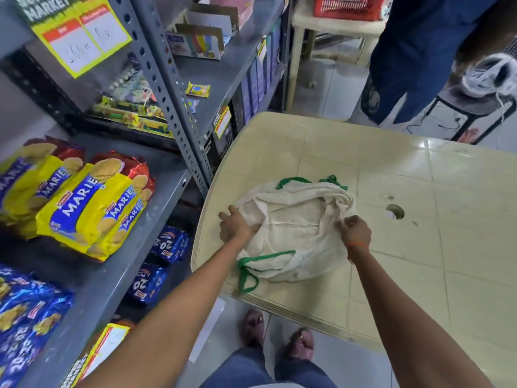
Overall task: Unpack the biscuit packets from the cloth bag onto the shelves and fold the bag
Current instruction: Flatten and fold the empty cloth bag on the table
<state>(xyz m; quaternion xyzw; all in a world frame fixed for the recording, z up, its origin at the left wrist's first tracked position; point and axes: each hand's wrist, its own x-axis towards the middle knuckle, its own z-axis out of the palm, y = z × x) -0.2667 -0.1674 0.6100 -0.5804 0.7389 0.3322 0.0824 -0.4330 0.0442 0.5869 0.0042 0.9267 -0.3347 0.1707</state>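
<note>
Two bare forearms with no sleeves in view, thin red-orange thread bracelet [356,244] tied round the wrist of the right hand [355,230], left hand [234,226] without rings, blue denim trousers [268,369], worn reddish-brown open-toed sandals [278,338] on both feet

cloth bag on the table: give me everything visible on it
The cloth bag is off-white, soft woven fabric with green strap handles: one loop at the near-left corner, more green at the far edge. It lies limp and crumpled on the cream plastic table, near its left edge, looking flat and emptied, not yet neatly folded. The left hand presses on its left side; the right hand pinches a bunch of fabric at its right edge. Nothing else touches it.
</note>
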